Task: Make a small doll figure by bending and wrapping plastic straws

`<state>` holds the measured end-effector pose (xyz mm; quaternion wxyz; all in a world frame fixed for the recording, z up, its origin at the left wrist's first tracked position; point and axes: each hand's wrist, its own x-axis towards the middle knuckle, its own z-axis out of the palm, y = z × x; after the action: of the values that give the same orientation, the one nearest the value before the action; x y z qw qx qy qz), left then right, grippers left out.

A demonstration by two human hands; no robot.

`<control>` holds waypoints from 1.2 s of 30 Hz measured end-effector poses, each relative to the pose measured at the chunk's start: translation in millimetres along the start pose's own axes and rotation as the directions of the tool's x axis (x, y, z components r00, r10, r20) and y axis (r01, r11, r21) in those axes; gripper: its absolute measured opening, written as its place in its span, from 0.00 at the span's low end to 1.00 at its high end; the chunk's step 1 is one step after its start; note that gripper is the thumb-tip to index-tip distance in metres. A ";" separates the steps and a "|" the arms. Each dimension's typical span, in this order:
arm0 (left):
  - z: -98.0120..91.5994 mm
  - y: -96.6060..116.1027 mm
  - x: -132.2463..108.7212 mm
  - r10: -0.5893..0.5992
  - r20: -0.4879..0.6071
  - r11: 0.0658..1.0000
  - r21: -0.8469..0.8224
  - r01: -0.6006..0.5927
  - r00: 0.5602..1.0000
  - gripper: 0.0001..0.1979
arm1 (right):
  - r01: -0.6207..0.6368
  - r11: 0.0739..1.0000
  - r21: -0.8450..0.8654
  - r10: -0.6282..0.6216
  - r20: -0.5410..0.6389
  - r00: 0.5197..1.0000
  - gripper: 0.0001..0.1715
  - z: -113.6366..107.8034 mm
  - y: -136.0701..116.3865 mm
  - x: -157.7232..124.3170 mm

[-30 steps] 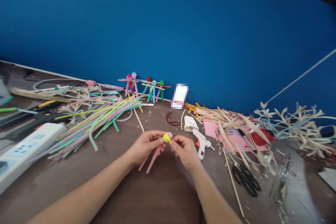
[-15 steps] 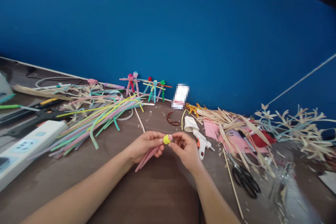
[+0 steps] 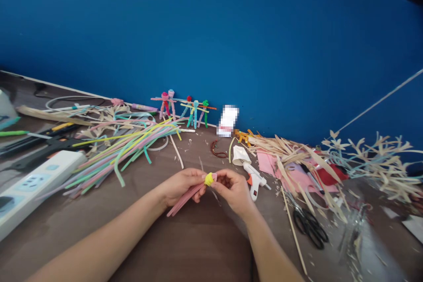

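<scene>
Held just left of the glue gun [image 3: 254,178], slightly nearer the camera: pink stems [image 3: 183,198] capped with a yellow coil [image 3: 208,179]. Long axis slanted: coil end up toward the glue gun, loose ends down and away to the left. Gripped below the coil by the left hand [image 3: 180,185], fingers curled closed round the stems. Met from the glue gun's side by the right hand [image 3: 234,189] — thumb and forefinger pinched narrow on the coil, other fingers folded. Both hands equally near, coil between the fingertips.
</scene>
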<state>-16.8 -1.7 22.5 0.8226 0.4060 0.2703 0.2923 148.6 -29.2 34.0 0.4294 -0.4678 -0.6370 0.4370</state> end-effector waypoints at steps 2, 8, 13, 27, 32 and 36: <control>-0.5 -1.1 0.8 -0.005 -0.014 1.000 0.007 0.005 1.000 0.11 | -0.005 1.000 0.002 0.005 0.022 1.000 0.11 -0.1 0.9 -0.3; -4.2 -3.1 1.6 0.024 0.006 1.000 0.005 -0.024 1.000 0.12 | -0.027 0.999 0.037 0.023 0.108 0.994 0.13 -2.1 0.6 -0.5; -1.3 -1.3 1.4 -0.014 -0.022 0.997 0.076 0.016 1.000 0.13 | -0.043 0.998 0.040 0.040 0.079 0.996 0.10 -1.3 2.9 0.4; 9.0 -8.2 -8.8 0.746 0.147 -0.120 0.989 -0.085 0.650 0.30 | -0.197 0.913 0.357 0.257 -0.127 0.958 0.11 7.4 3.6 8.2; 7.7 -5.8 -9.9 0.710 0.293 -0.339 0.939 -0.053 0.640 0.18 | -0.230 0.883 0.409 0.281 -0.070 0.957 0.13 13.9 3.3 6.3; 4.8 -7.2 -9.1 0.735 0.287 -0.307 0.949 -0.076 0.614 0.15 | -0.240 0.880 0.409 0.285 -0.052 0.957 0.14 14.0 0.9 4.5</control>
<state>-17.9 -14.1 21.0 -0.0167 0.8433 0.3932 0.3660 134.6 -26.8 30.2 0.4869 -0.4760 -0.4406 0.5850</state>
